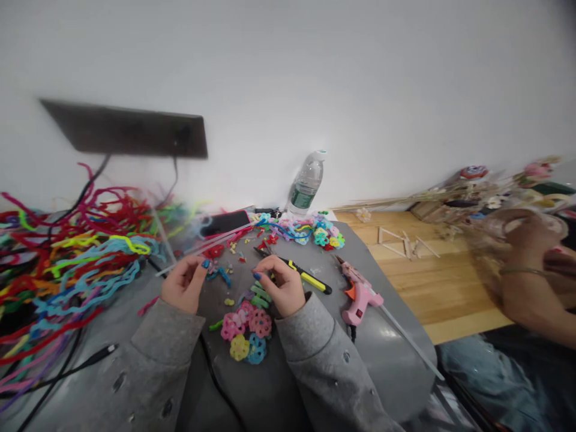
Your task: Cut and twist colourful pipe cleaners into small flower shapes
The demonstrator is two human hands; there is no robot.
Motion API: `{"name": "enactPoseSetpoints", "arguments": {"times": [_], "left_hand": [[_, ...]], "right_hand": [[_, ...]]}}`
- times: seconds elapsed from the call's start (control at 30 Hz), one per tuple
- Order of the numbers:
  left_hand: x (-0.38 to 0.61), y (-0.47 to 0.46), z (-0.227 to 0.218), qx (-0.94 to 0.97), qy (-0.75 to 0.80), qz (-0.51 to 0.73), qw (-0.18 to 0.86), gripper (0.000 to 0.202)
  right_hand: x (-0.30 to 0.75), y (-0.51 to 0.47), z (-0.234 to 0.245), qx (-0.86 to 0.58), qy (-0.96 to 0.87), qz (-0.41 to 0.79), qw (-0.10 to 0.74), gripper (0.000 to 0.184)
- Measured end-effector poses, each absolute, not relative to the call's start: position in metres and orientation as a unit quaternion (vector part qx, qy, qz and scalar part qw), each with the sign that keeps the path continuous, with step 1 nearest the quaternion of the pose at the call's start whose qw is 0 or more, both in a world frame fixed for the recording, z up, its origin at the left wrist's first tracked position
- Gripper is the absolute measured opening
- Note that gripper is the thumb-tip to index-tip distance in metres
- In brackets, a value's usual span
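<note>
Head view: left hand (183, 285), right hand (284, 288) near fuzzy looped pipe-cleaner flowers (247, 333)

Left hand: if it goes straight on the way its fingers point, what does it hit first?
Likely the blue pipe-cleaner scrap lying just beyond the fingers of the left hand; past it, the right hand. Depth is unclear, so it might pass above the scrap.

No legible text anywhere. Only candidate: dark green label (300, 198) on clear plastic water bottle (308, 180), print too small and blurred to read.
</note>
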State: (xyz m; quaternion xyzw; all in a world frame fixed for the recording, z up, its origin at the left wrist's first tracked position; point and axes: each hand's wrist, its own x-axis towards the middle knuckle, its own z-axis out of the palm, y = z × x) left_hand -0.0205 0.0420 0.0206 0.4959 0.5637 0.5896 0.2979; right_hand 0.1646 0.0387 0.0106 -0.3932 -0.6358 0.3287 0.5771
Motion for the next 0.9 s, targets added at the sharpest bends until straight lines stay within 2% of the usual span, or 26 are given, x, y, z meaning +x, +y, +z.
{"name": "enactPoseSetpoints", "arguments": {"times": [0.1, 0.2, 0.33, 0.47, 0.63, 0.9], "left_hand": [[-0.018, 0.042, 0.018, 0.510, 0.538, 0.580, 0.337, 0.021], [-0.015, 0.040, 0.015, 0.546, 0.516, 0.553, 0.360, 0.019], [-0.010, 0.037, 0.010, 0.614, 0.499, 0.488, 0.370, 0.019], [-0.008, 0.035, 0.007, 0.651, 0.493, 0.452, 0.358, 0.021], [-0.006, 0.034, 0.007, 0.664, 0.487, 0.439, 0.359, 0.021], [-0.002, 0.031, 0.008, 0.664, 0.479, 0.437, 0.373, 0.020]], "right_hand": [[0.164, 0.039, 0.010, -0.411, -0.625, 0.332, 0.576, 0.012], [0.162, 0.038, 0.013, -0.386, -0.666, 0.316, 0.555, 0.009], [0.160, 0.036, 0.017, -0.375, -0.709, 0.307, 0.511, 0.022], [0.159, 0.035, 0.017, -0.390, -0.722, 0.294, 0.489, 0.006], [0.158, 0.035, 0.018, -0.407, -0.727, 0.287, 0.472, 0.009], [0.158, 0.032, 0.021, -0.413, -0.718, 0.303, 0.471, 0.003]]}}
